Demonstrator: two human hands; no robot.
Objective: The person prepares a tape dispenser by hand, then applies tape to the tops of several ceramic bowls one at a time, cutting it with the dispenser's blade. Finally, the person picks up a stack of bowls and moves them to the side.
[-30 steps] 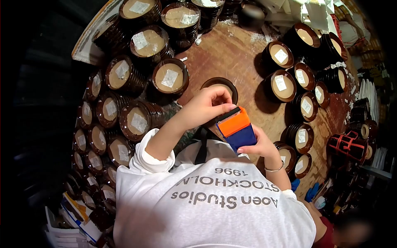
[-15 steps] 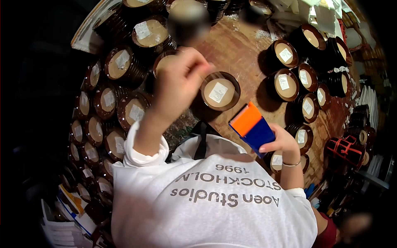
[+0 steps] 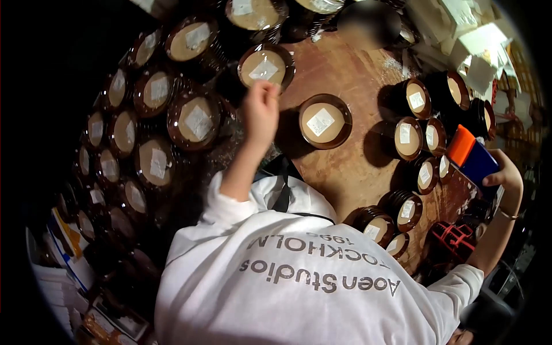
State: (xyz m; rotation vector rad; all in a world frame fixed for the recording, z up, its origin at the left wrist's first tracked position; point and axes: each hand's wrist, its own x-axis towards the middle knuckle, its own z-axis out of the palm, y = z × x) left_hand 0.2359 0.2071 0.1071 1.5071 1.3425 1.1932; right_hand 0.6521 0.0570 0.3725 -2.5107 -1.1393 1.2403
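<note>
My left hand (image 3: 261, 112) is closed in a pinch, its fingertips overlapping the near rim of a stack of brown bowls (image 3: 282, 68) at the upper left. I cannot tell what is between those fingers. The top bowl has a cream inside with a white paper label (image 3: 263, 69) on it. Out at the right, my right hand (image 3: 503, 175) grips a blue and orange tape dispenser (image 3: 478, 162) by its blue body, orange end pointing up and left. Between the hands, on the wooden table, stands another brown bowl (image 3: 338, 135) with a white label (image 3: 320, 122) inside.
Many labelled brown bowl stacks (image 3: 198, 122) crowd the left side. More labelled stacks (image 3: 407, 138) stand at the right of the wooden table (image 3: 339, 184). White foam pieces (image 3: 486, 49) are heaped at the upper right. Below my right hand lies a dark bundle with red straps (image 3: 454, 238).
My left hand has moved from beside the middle bowl to the upper-left stack. My right hand has swung outward to the right with the tape dispenser. The view has shifted a little.
</note>
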